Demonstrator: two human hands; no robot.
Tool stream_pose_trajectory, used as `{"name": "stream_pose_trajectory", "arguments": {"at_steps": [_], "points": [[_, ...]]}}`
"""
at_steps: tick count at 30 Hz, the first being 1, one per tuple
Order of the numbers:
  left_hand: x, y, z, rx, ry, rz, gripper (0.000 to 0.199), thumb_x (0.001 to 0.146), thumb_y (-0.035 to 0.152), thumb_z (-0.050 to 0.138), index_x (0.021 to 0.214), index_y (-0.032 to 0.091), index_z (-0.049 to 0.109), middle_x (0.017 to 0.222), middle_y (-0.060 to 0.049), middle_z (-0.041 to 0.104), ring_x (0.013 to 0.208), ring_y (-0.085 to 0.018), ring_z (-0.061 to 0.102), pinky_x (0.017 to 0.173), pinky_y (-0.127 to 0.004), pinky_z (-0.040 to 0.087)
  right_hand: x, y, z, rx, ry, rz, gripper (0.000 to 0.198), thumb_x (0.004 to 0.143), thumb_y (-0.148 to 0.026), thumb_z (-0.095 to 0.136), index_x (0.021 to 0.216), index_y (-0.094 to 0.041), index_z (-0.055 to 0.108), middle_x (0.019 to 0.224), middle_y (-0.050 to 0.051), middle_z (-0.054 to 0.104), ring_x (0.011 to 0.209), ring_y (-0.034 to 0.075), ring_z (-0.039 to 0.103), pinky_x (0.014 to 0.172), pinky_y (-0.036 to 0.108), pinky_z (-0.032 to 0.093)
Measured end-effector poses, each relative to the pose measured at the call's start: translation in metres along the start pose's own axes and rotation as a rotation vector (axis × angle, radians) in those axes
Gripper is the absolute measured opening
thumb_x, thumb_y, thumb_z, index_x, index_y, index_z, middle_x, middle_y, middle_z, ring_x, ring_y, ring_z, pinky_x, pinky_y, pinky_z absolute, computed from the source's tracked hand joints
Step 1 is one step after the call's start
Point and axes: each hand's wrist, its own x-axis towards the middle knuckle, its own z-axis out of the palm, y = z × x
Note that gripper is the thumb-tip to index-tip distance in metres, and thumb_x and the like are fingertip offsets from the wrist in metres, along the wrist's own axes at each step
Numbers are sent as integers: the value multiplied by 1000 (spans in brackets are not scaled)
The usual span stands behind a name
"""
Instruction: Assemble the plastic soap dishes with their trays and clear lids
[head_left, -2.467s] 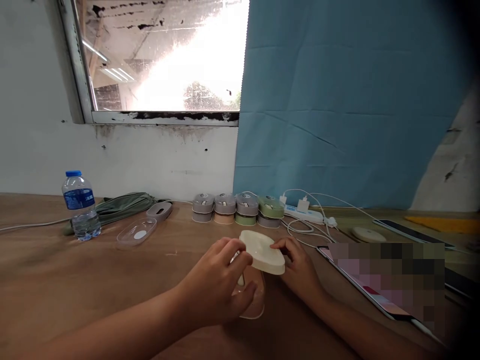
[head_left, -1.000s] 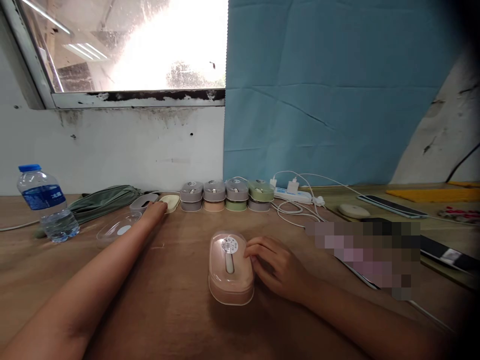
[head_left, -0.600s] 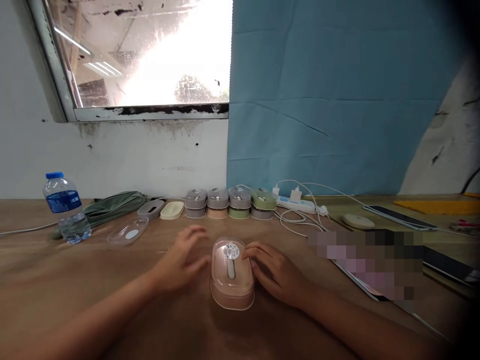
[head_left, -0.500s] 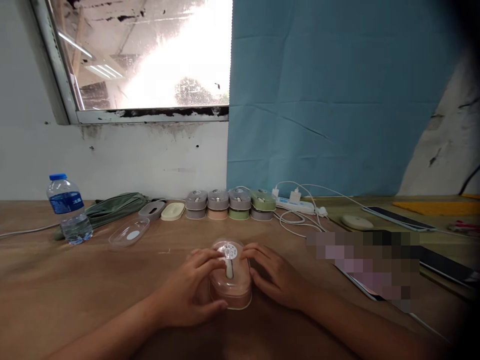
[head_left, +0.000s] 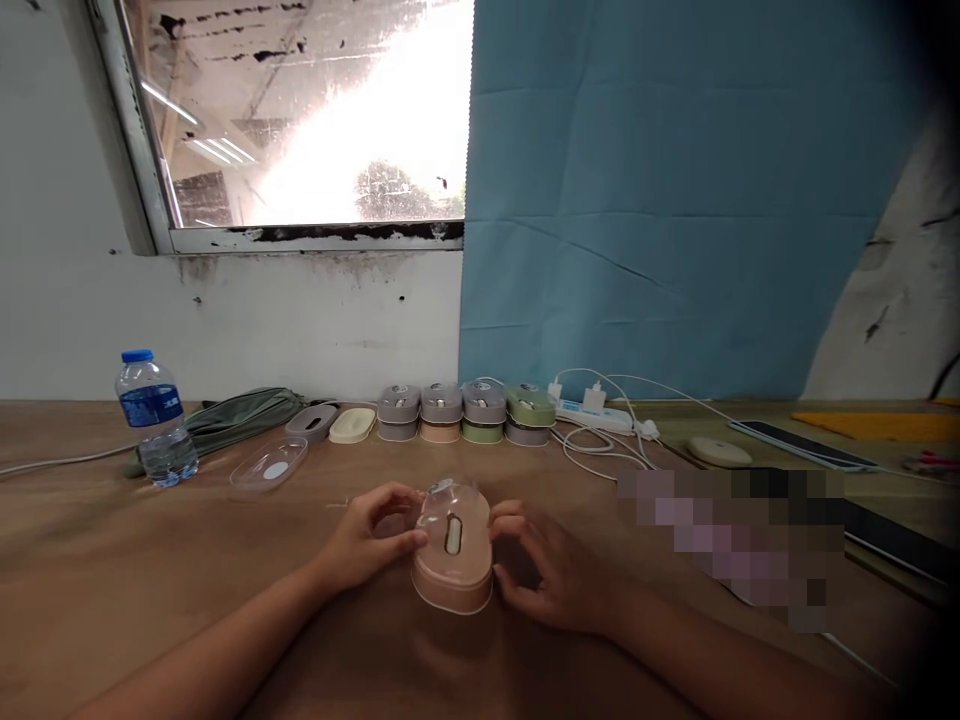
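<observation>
A pink oval plastic box (head_left: 454, 575) is in front of me, with a clear domed lid (head_left: 471, 500) on top. Through the lid show a round white sticker near the far end and a dark slot with a pale piece (head_left: 453, 536) in it. My left hand (head_left: 375, 530) grips the box's left side, thumb near the front and fingers behind. On the opposite side, the curled fingers and thumb of my right hand (head_left: 544, 565) press against the edge. The box looks tilted; whether it is fully off the table cannot be told.
Several two-part boxes (head_left: 442, 405) stand in a row by the wall. Left of them lie a cream lid (head_left: 352, 425), a grey lid (head_left: 311, 422), a clear cover (head_left: 270, 467), a green pouch (head_left: 244, 420) and a water bottle (head_left: 157, 420). A power strip (head_left: 600, 417) and phones (head_left: 802, 445) are right.
The box has tilted and shifted slightly left. My left hand's fingers have moved off the lid's top to its side, and my right hand's fingers have moved down onto the right edge.
</observation>
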Motion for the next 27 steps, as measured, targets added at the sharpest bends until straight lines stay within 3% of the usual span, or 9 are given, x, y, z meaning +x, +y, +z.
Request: {"name": "stream_pose_trajectory", "arguments": {"at_steps": [5,9,11,16,19,22,27], "points": [[5,-9,-7,-80,219,-60,26,83,35,51,103,20,44,105,-5,53,94,-18,61,78,-29,49,2,2,1,-8,-118,-102,35,69,-10,49,102,-20,50,102,6,57,96,18,52,87,33,41],[7,-13,-20,89,445,-41,26,86,32,42,110,23,40,120,-6,44,89,-16,62,73,-28,48,4,2,1,-7,-144,-108,30,68,-8,48,95,-20,54,96,5,59,93,18,53,86,34,41],[8,-17,-28,200,485,-31,26,85,27,40,110,23,44,125,-8,42,82,-14,63,69,-27,49,4,2,1,-14,-146,-99,29,68,-7,48,93,-20,55,94,6,59,91,18,53,84,34,42],[10,-27,-47,378,338,-229,23,76,18,37,93,18,53,105,-5,56,56,-10,59,57,-25,47,5,1,1,-18,-157,-92,29,67,-6,48,92,-19,55,93,6,59,90,18,54,83,33,42],[11,-29,-51,396,283,-320,18,77,23,38,86,16,52,89,-3,59,55,-11,59,60,-26,46,6,1,1,-19,-160,-93,31,66,-5,48,93,-19,55,93,6,59,90,18,54,82,33,42],[10,-27,-51,504,170,-256,20,78,32,44,83,17,56,77,-2,60,63,-15,57,62,-26,44,5,1,1,-17,-159,-86,31,67,-5,48,93,-19,55,93,6,59,90,18,54,82,32,43],[7,-25,-48,686,7,-116,22,83,32,44,74,16,56,80,-4,55,64,-13,53,61,-25,42,5,1,0,-17,-161,-65,30,67,-6,48,93,-20,55,97,6,58,93,18,53,85,32,42]]}}
